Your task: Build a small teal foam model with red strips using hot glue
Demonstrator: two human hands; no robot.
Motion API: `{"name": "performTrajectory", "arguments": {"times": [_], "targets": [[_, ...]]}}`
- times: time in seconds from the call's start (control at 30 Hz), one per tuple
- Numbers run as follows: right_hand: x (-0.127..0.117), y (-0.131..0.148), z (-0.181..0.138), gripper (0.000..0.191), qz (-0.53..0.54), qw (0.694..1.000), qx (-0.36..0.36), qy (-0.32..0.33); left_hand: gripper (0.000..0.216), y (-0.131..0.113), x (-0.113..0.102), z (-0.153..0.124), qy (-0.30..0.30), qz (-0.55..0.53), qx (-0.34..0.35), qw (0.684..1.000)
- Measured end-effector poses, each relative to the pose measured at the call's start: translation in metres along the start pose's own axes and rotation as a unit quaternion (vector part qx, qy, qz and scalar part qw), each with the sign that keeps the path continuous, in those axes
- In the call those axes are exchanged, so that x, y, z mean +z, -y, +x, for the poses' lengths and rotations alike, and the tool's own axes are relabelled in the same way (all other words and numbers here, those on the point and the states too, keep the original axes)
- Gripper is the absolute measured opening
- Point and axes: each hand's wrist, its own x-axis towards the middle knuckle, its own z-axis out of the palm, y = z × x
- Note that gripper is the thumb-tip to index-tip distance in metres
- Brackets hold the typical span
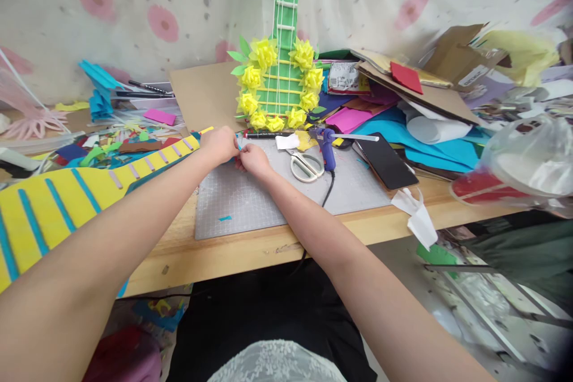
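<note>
A yellow guitar-shaped craft piece (105,179) with blue and pink strips across it lies on the left, partly under my left arm. My left hand (219,144) is closed at the far tip of its narrow neck. Close beside it, my right hand (253,159) is closed too, with thumb and finger pinched. A small blue piece (240,147) shows between the fingertips of both hands; its full shape is hidden. Both hands are above the grey cutting mat (250,209), where a blue scrap (225,218) lies.
White-handled scissors (307,166), a purple glue gun (328,149) and a black pen (264,135) lie right of my hands. A phone (387,161) is farther right, near a bagged tub (505,173). Behind stands a green guitar-shaped craft (286,83) with yellow flowers. Coloured scraps crowd both sides.
</note>
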Motion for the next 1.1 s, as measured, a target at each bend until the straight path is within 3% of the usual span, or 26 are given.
{"name": "performTrajectory", "arguments": {"times": [0.33, 0.67, 0.83, 1.1], "targets": [[-0.034, 0.009, -0.036, 0.022, 0.025, 0.99, 0.027, 0.138, 0.027, 0.011, -0.004, 0.002, 0.01, 0.003, -0.02, 1.0], [-0.02, 0.008, -0.017, 0.029, 0.069, 0.991, 0.047, 0.104, 0.026, 0.01, 0.001, 0.003, 0.022, 0.011, 0.05, 0.998], [-0.024, 0.005, -0.017, 0.031, 0.076, 0.99, 0.052, 0.107, 0.026, 0.012, 0.0, 0.004, 0.027, 0.009, 0.045, 0.999], [-0.026, 0.004, -0.025, 0.024, 0.04, 0.993, 0.002, 0.113, 0.029, 0.003, -0.006, -0.003, 0.028, 0.052, 0.051, 0.997]]}}
